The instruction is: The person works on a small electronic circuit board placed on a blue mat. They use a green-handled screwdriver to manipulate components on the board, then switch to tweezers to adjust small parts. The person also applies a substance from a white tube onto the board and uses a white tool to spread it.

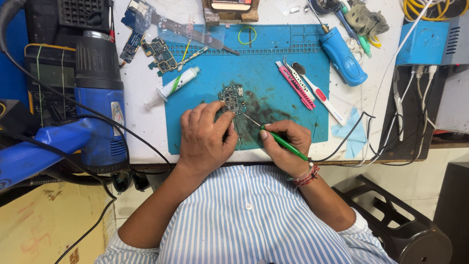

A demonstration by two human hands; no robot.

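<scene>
A matt blue rubber-like work mat (273,58), smudged with dark residue near its centre, is seen on a white, scuffed bench top (141,112). A bare circuit board (232,98) with small metallic components is pressed by the left hand (205,139). A glossy green plastic-handled soldering iron (278,139) with a thin metal tip is gripped in the right hand (288,146). To the left, a hot-air gun (97,98) in smooth blue and ribbed black plastic is shown. A glossy white plastic tube (177,83) and steel tweezers (298,80) are laid on the mat. Striped woven cloth is worn as a shirt (244,220).
</scene>
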